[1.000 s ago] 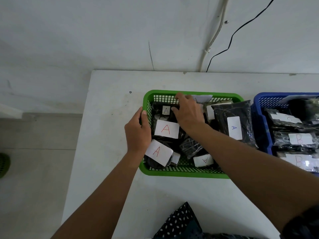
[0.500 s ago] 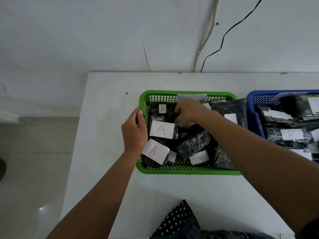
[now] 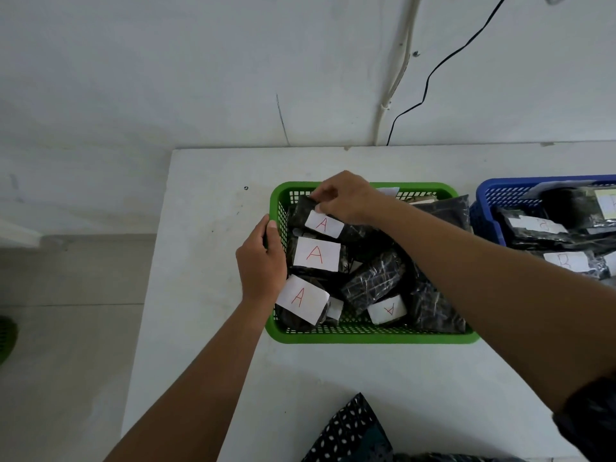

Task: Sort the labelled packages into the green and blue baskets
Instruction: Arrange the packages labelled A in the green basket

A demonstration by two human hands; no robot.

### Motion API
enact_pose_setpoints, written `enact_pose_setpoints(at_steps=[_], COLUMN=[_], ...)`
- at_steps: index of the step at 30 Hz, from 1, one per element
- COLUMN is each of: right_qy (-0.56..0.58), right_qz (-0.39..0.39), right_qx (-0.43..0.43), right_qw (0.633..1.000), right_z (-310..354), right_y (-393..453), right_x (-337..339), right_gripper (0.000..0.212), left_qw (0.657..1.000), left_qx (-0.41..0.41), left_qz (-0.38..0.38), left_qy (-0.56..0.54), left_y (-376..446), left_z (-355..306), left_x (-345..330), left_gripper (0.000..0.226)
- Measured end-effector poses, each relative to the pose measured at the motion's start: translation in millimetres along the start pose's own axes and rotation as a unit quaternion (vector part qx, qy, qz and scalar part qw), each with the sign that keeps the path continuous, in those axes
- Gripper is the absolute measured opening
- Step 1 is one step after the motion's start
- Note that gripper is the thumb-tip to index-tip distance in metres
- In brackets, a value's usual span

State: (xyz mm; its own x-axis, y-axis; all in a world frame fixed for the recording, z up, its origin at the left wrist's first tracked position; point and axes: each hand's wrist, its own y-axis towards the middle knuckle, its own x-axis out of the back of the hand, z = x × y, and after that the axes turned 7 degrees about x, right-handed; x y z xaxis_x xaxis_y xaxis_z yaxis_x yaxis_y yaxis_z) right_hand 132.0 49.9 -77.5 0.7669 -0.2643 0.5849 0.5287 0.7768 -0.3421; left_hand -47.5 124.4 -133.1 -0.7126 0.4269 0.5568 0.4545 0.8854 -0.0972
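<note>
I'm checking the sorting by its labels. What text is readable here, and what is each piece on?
"A" in red: label on the package pinched by the right hand, green basket.
"A" in red: label on the package below it.
"A" in red: label by the left hand.
"A", upside down: label near the front wall.
Blue basket: label looks like "B", blurred; the others are unreadable.

A green plastic mesh basket (image 3: 373,336) sits on the white table (image 3: 206,248) near its far edge, packed with black plastic-wrapped packages bearing white paper labels marked "A". The right hand (image 3: 346,198) pinches the package in the basket's far left corner (image 3: 325,225). The left hand (image 3: 261,261) grips the basket's left rim. Just right stands a blue plastic mesh basket (image 3: 490,201), its labels seemingly marked "B".
</note>
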Motion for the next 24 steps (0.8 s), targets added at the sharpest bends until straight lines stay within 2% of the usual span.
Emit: enact_pose_setpoints(at_steps=[3,6,13,16,18,21,24], right_qy=[0.002,-0.050,-0.134,-0.190,-0.182,-0.156,-0.152], right_qz=[0.015,0.023,0.046,-0.020,-0.044,0.036,0.019], right_qx=[0.006,0.012,0.055,0.065,0.051,0.022,0.019], right_qw=[1.000,0.998,0.988,0.979,0.981,0.987,0.988], right_z=[-6.7,-12.9,-12.7,-10.6,-12.1,-9.7,0.8], right_y=[5.8,8.4,-3.8,-12.6,-21.4,-29.5,-32.1], right_x=[-15.7,-28.8,-41.0,-41.8,-41.6,-32.7,-5.0], right_gripper=[0.018,0.014,0.034,0.035,0.033,0.041,0.045], left_qw=[1.000,1.000,1.000,1.000,1.000,1.000,1.000], left_qx=[0.003,-0.003,-0.003,0.001,-0.002,-0.007,-0.014], left_qz=[0.000,0.001,0.007,0.006,0.009,0.014,0.017], left_qy=[-0.003,-0.001,0.004,0.013,0.012,0.011,0.021], left_y=[0.1,-0.6,0.8,1.8,1.2,0.6,1.1], left_z=[0.2,-1.1,-0.8,-1.5,-2.5,-3.3,-3.1], left_x=[0.4,0.9,1.5,1.1,1.8,3.2,2.9], left_gripper=[0.037,0.036,0.039,0.038,0.039,0.040,0.039])
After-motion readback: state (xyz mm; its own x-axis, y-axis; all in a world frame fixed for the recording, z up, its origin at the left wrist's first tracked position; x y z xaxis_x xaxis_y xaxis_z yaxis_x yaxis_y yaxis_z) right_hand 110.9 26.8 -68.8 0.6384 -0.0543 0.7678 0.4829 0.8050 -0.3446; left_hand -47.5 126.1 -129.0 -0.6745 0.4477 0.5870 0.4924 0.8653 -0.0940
